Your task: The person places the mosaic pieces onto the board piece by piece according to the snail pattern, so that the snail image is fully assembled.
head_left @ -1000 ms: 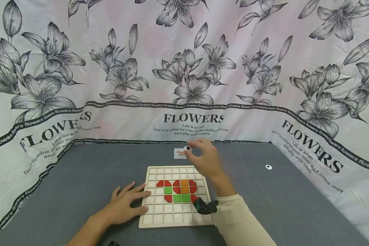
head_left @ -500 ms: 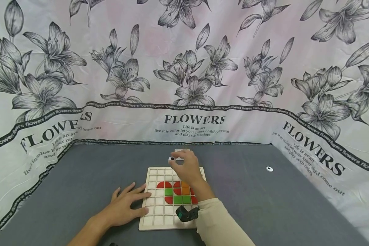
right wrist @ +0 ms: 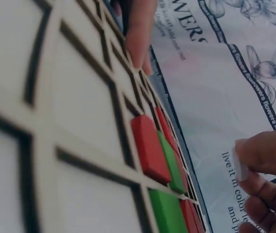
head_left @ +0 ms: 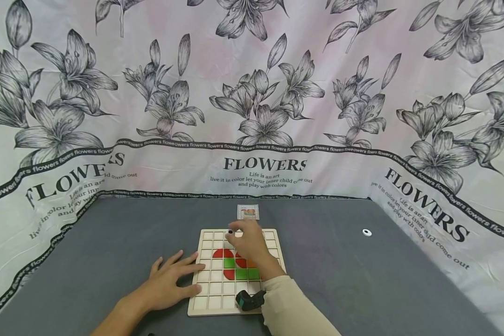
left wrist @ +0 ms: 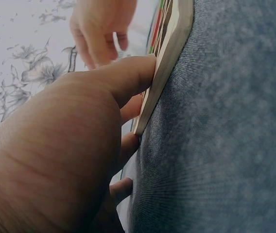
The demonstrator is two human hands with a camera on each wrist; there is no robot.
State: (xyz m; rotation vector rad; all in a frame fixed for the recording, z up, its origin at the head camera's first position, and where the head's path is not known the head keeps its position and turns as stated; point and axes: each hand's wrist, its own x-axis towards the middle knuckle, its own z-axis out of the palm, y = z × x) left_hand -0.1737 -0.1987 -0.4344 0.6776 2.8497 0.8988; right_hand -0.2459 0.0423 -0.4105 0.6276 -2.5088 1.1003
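Observation:
A square wooden grid board [head_left: 212, 289] lies on the table with red [head_left: 222, 254], green [head_left: 242, 274] and orange [head_left: 250, 264] tiles set in its middle cells. My right hand [head_left: 250, 242] pinches a small white disc with a black dot [head_left: 230, 232] between thumb and fingertips, above the far part of the board. In the right wrist view the white disc [right wrist: 240, 162] shows edge-on, apart from the grid. With fingers spread, my left hand [head_left: 170, 282] rests at the board's left edge. Its thumb [left wrist: 133, 73] touches the side of the frame. My right forearm covers part of the board's right side.
Beyond the board lies a small picture card [head_left: 248, 212] with a printed coloured pattern. A second white disc with a black dot [head_left: 367, 232] lies on the grey table [head_left: 327, 280] to the right. Flower-printed cloth [head_left: 264, 168] encloses the table's back and sides.
My right hand has moved left and nearer, down over the board's far cells, carrying the white disc. The picture card is uncovered now. My left hand has stayed in place.

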